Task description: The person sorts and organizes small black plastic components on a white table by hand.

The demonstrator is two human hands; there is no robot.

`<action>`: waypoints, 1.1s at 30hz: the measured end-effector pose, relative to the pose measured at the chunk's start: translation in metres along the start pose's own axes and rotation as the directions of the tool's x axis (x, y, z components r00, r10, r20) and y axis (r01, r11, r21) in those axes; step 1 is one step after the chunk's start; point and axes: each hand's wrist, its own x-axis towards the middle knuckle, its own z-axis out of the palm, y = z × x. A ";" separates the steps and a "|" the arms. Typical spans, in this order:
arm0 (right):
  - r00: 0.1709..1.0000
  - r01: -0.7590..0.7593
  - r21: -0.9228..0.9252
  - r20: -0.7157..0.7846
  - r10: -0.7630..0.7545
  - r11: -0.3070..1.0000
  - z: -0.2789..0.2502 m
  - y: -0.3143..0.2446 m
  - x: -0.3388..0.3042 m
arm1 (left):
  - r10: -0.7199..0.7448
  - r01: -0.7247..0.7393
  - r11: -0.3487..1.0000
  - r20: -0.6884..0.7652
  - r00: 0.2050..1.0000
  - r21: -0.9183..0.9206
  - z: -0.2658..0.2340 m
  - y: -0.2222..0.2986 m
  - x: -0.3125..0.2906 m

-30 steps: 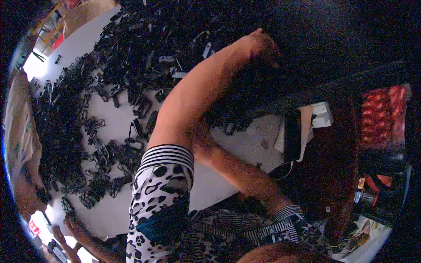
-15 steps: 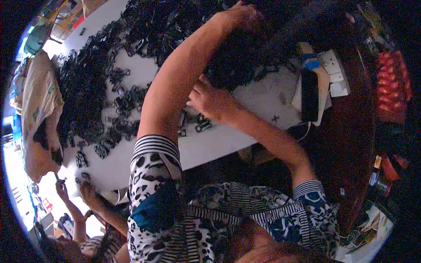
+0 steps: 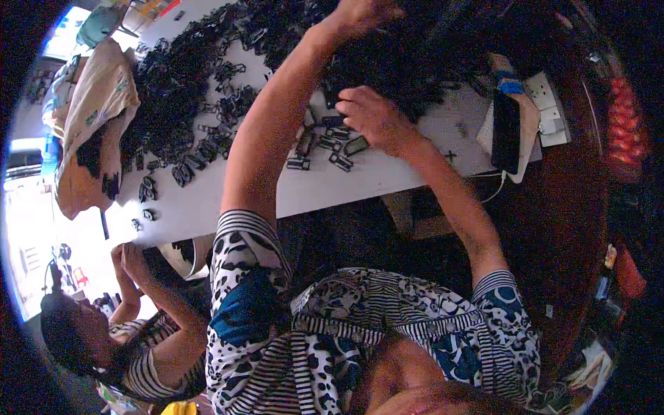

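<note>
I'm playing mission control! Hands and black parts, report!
Left hand over black parts heap, grip unclear. Right hand by loose black frames, grip unclear. Left forearm crosses above heap.

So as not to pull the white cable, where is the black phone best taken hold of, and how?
Probably mid-length across its long sides, from above: the black phone is a flat, narrow slab, and the white cable runs by its near end.
</note>
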 end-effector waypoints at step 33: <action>0.949 -0.310 -0.261 -0.028 0.314 0.914 -0.027 -0.047 -0.003 | -0.680 0.746 0.666 -0.384 0.625 0.036 0.005 0.210 -0.209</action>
